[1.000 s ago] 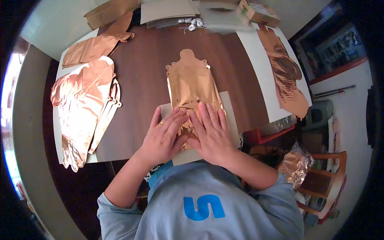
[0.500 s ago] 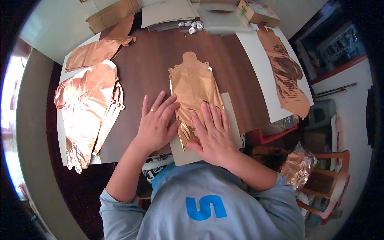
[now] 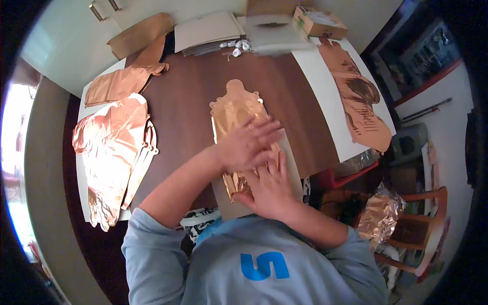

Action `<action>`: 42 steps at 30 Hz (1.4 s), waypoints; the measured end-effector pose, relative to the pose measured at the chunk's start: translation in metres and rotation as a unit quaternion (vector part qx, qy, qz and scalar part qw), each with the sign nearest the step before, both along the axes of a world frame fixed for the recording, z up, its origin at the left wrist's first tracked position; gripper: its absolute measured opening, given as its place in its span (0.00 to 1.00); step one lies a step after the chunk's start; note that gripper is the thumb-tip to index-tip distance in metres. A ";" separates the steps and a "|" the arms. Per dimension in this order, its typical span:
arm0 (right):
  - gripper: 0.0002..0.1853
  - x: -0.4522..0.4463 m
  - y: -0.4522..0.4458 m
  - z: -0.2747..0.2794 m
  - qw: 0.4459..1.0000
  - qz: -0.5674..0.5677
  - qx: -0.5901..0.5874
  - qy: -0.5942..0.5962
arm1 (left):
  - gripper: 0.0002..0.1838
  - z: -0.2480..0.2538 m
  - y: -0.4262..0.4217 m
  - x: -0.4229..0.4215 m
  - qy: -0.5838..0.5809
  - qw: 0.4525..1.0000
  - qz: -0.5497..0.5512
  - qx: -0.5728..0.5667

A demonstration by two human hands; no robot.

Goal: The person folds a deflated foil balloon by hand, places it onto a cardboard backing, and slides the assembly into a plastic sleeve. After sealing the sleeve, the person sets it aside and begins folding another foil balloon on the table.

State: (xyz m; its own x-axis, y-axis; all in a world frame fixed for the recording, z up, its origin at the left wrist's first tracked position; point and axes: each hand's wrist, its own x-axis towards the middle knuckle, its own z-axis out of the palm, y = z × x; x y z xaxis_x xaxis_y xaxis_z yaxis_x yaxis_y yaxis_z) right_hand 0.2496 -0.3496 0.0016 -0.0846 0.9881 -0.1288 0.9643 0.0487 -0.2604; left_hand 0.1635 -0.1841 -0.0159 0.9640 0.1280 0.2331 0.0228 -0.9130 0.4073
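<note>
A flat rose-gold foil piece (image 3: 236,112) with a rounded tip and small side tabs lies in front of me, its lower part over a grey board (image 3: 288,147). My right hand (image 3: 272,188) rests on the foil's lower part, fingers spread and palm down. Across the middle of the foil reaches my left hand (image 3: 246,145), slightly blurred, its fingers apart and holding nothing. It overlaps the fingertips of my right hand in view and hides the foil beneath; whether it touches the foil I cannot tell.
More foil pieces (image 3: 114,142) lie at the table's left, and a long one (image 3: 351,96) on white sheet at the right. Grey boards (image 3: 206,33), white ribbon rolls (image 3: 236,48) and a carton (image 3: 320,23) stand along the back. A wooden chair (image 3: 409,231) holds crumpled foil.
My left hand has moved from the foil's left side to the right, across its middle. My right hand stays on the lower foil. The view has shifted slightly.
</note>
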 end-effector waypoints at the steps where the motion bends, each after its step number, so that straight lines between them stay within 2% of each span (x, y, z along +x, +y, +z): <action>1: 0.46 0.000 0.000 -0.003 0.999 -0.003 0.044 0.006 | 0.33 -0.002 0.014 0.001 0.001 1.000 0.010 0.024; 2: 0.47 0.000 -0.001 -0.005 0.996 -0.004 0.086 0.012 | 0.34 -0.005 0.027 0.002 0.025 0.997 0.021 0.069; 5: 0.46 -0.001 0.000 -0.001 0.996 -0.009 0.084 0.029 | 0.33 -0.001 0.056 0.002 0.043 0.991 0.065 0.108; 10: 0.46 -0.001 0.000 -0.002 0.995 -0.006 0.094 0.037 | 0.30 -0.001 0.085 -0.005 -0.022 0.956 0.229 0.181; 13: 0.47 0.000 0.002 0.002 0.995 -0.006 0.088 0.038 | 0.33 0.013 0.044 -0.017 -0.063 0.973 0.197 0.103; 15: 0.46 -0.001 0.000 0.002 0.997 0.001 0.070 0.026 | 0.35 0.013 0.003 -0.035 -0.059 0.985 0.090 0.132; 17: 0.46 0.001 0.000 0.001 0.999 0.009 0.046 -0.007 | 0.37 0.011 -0.028 -0.054 0.029 0.991 0.108 0.071; 18: 0.46 0.001 -0.001 0.000 0.997 0.006 0.073 0.012 | 0.38 0.011 -0.034 -0.060 0.072 0.990 0.118 0.042; 20: 0.45 0.000 -0.002 -0.003 0.991 0.000 0.127 0.052 | 0.39 0.007 -0.032 -0.066 0.052 0.987 0.134 0.077; 23: 0.38 0.012 -0.009 -0.003 0.969 -0.019 0.189 0.157 | 0.40 0.007 -0.034 -0.068 0.060 0.983 0.145 0.091; 25: 0.27 0.031 -0.027 0.009 0.923 -0.100 0.274 0.252 | 0.41 0.009 -0.041 -0.068 0.074 0.981 0.153 0.091; 27: 0.19 0.060 -0.056 0.004 0.934 -0.170 0.262 0.172 | 0.42 0.011 -0.051 -0.071 0.079 0.982 0.153 0.078; 28: 0.20 0.070 -0.067 0.006 0.929 -0.262 0.138 0.220 | 0.42 0.012 -0.058 -0.073 0.081 0.983 0.152 0.070; 29: 0.21 0.078 -0.078 0.007 0.900 -0.347 0.010 0.262 | 0.42 0.015 -0.065 -0.075 0.084 0.983 0.151 0.062; 30: 0.21 0.084 -0.088 0.000 0.856 -0.347 -0.040 0.381 | 0.42 0.019 -0.073 -0.077 0.088 0.983 0.150 0.053; 32: 0.22 0.095 -0.101 -0.032 0.721 -0.328 -0.136 0.596 | 0.43 0.016 -0.087 -0.079 0.077 0.985 0.148 0.029; 35: 0.23 0.084 -0.101 -0.071 0.662 -0.318 -0.171 0.657 | 0.41 0.019 -0.096 -0.084 0.059 0.986 0.150 -0.032; 36: 0.20 0.080 -0.091 -0.061 0.629 -0.274 -0.205 0.698 | 0.40 0.018 -0.097 -0.088 -0.010 0.981 0.176 -0.083; 37: 0.20 0.074 -0.088 -0.051 0.623 -0.270 -0.186 0.711 | 0.39 0.018 -0.097 -0.094 -0.078 0.967 0.203 -0.131; 38: 0.19 0.069 -0.084 -0.041 0.615 -0.264 -0.167 0.724 | 0.38 0.017 -0.096 -0.102 -0.146 0.946 0.229 -0.175; 39: 0.18 0.065 -0.081 -0.036 0.607 -0.258 -0.148 0.737 | 0.38 0.011 -0.097 -0.114 -0.192 0.902 0.295 -0.248; 41: 0.15 0.073 -0.087 -0.035 0.571 -0.236 -0.165 0.769 | 0.37 -0.006 -0.107 -0.135 -0.278 0.778 0.411 -0.385; 42: 0.14 0.074 -0.088 -0.032 0.552 -0.226 -0.173 0.784 | 0.38 -0.002 -0.112 -0.138 -0.289 0.748 0.423 -0.422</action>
